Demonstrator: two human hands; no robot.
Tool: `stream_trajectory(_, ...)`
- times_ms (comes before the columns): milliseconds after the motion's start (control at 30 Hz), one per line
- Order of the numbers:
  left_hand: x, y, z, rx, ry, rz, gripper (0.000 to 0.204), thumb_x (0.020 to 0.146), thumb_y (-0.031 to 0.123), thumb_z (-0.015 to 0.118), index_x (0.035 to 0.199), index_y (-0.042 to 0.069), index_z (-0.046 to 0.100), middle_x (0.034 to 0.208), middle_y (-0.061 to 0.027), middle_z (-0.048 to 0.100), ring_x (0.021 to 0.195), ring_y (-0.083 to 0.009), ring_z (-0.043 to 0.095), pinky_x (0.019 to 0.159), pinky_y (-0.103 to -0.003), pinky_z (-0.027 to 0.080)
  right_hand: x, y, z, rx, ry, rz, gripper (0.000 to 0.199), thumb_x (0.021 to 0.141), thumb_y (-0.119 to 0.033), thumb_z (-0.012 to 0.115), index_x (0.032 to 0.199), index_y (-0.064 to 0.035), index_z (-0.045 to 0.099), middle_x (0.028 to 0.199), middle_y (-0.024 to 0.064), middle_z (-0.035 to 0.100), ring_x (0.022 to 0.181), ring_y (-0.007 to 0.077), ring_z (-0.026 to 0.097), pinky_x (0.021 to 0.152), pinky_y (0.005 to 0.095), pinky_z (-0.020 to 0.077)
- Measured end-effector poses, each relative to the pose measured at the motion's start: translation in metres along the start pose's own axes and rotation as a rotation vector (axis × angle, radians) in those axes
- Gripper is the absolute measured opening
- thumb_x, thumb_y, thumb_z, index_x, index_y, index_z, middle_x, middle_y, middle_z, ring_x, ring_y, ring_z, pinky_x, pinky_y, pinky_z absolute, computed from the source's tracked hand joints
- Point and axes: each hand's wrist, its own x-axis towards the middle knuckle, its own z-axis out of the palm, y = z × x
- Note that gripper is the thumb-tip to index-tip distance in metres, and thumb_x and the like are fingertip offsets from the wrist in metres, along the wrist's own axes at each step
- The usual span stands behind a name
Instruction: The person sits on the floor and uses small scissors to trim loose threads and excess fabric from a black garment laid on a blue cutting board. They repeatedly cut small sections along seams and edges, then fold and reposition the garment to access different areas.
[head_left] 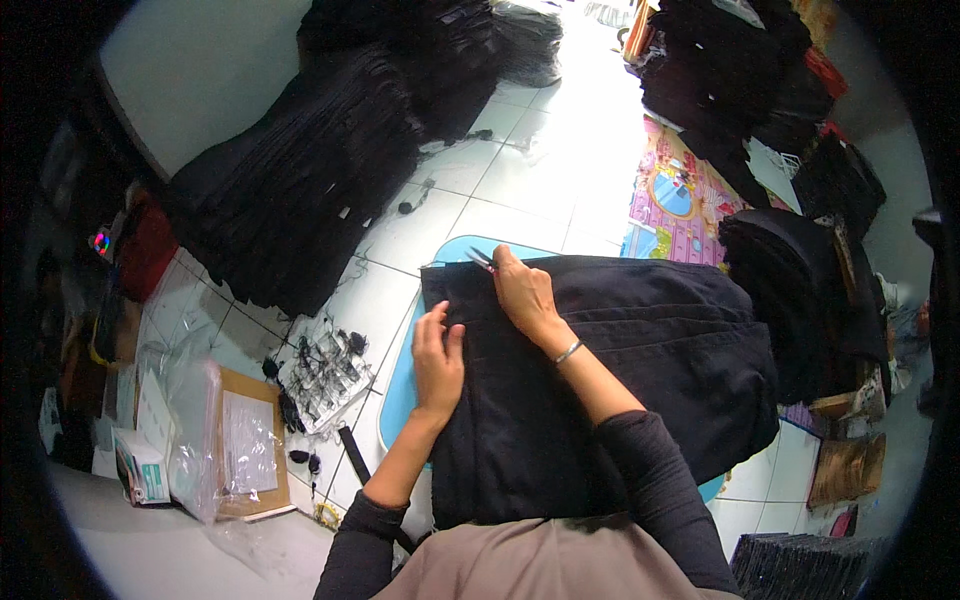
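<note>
A black garment (640, 370) lies spread over a light blue board (400, 385) on the tiled floor in front of me. My left hand (437, 357) rests flat on the garment's left part, fingers together, pressing the cloth down. My right hand (522, 290) grips a small pair of metal snips (482, 259) at the garment's far left corner, with the blades at the cloth's edge. A thin bracelet sits on my right wrist.
A tall slanted stack of black garments (320, 170) stands at the far left. More dark stacks (790, 290) sit at the right beside a colourful mat (680, 200). Clear bags of small black parts (325, 375), a cardboard piece (250, 440) and plastic packets (180, 440) lie at my left.
</note>
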Motion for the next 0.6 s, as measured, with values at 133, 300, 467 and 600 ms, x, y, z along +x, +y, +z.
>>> stream_trajectory(133,0.004,0.005,-0.017,-0.146,0.090,0.088,0.041,0.102,0.032,0.047,0.131,0.004,0.053,0.135,-0.0172,0.052,0.126,-0.0331,0.048,0.101,-0.041,0.041,-0.029,-0.007,-0.055,0.328,0.067,0.275,0.024,0.090,-0.018,0.064,0.099,-0.0009,0.050,0.084,0.0194,0.065,0.074,0.0353,0.066,0.066,0.0415,0.0512)
stream_trajectory(300,0.012,0.027,-0.010,0.046,-0.373,0.454,0.041,0.096,0.036,0.054,0.128,0.011,0.061,0.141,-0.0147,0.051,0.137,-0.0352,0.038,0.115,-0.049,0.021,-0.103,0.020,-0.117,0.470,0.003,0.498,0.032,0.083,-0.020,0.076,0.099,-0.0018,0.054,0.082,0.0108,0.064,0.074,0.0186,0.062,0.068,0.0325,0.0484)
stream_trajectory(467,0.023,0.046,0.016,0.303,-0.581,0.405,0.032,0.089,0.035,0.064,0.091,0.004,0.073,0.102,-0.0115,0.070,0.107,-0.0265,0.059,0.099,-0.047,0.034,-0.152,0.033,-0.113,0.326,-0.021,0.639,0.039,0.077,-0.028,0.080,0.098,-0.0034,0.059,0.079,0.0140,0.066,0.072,0.0278,0.067,0.065,0.0363,0.0495)
stream_trajectory(600,0.034,0.048,0.041,0.076,-0.471,0.318,0.017,0.085,0.018,0.068,0.085,0.001,0.071,0.087,-0.0116,0.068,0.087,-0.0283,0.063,0.082,-0.040,0.045,-0.161,0.031,-0.101,0.259,0.095,0.602,0.033,0.079,-0.024,0.078,0.098,-0.0026,0.062,0.081,0.0155,0.068,0.074,0.0282,0.069,0.064,0.0366,0.0504)
